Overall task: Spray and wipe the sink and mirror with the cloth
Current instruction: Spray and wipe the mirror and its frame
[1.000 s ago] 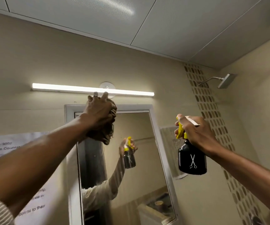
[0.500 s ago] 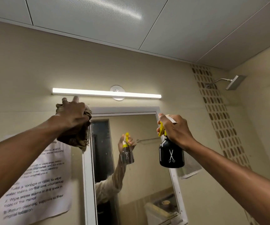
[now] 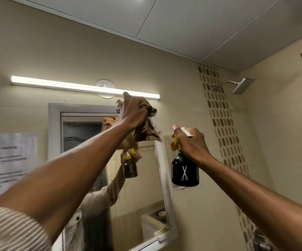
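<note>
The white-framed mirror (image 3: 143, 192) hangs on the beige wall in front of me. My left hand (image 3: 133, 115) grips a bunched brown patterned cloth (image 3: 146, 132) against the mirror's top right corner. To the right of the mirror, my right hand (image 3: 190, 144) holds a black spray bottle (image 3: 185, 172) by its yellow trigger head; the bottle bears a white scissors mark and hangs upright in the air. The glass reflects both the bottle and my sleeve. The sink is out of view.
A lit tube light (image 3: 81, 86) runs above the mirror. A printed paper sheet (image 3: 7, 163) is stuck to the wall at the left. A shower head (image 3: 241, 86) juts from the right wall beside a strip of mosaic tiles (image 3: 222, 120).
My left hand has swept the cloth from the mirror's top left corner across to its top right corner. My right hand with the bottle has kept its place to the mirror's right.
</note>
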Motion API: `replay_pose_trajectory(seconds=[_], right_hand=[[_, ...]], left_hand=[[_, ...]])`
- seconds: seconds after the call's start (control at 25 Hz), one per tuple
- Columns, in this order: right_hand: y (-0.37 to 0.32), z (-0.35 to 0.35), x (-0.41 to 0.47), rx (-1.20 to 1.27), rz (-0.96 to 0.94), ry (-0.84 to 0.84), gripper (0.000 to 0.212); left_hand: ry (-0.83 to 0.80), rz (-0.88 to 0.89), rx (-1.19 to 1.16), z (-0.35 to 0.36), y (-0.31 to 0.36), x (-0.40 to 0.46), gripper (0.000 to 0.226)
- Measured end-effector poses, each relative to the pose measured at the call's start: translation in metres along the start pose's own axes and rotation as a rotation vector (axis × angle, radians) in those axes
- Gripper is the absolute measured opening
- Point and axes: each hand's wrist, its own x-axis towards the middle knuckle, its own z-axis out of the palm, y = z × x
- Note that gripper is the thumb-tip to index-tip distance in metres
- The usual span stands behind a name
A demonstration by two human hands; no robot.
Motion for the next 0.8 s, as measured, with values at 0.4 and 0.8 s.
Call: replay_pose_trajectory(seconds=[0.4, 0.8], right_hand=[[0.054, 0.005, -0.004, -0.037, -0.084, -0.13, 0.043], [0.132, 0.005, -0.082, -0.116, 0.157, -0.369, 0.044]], left_hand=[[0.022, 0.046, 0.342, 0.081, -0.023, 0.013, 0.013], [-0.144, 0.148, 0.527, 0.085, -0.03, 0.008, 0.029]])
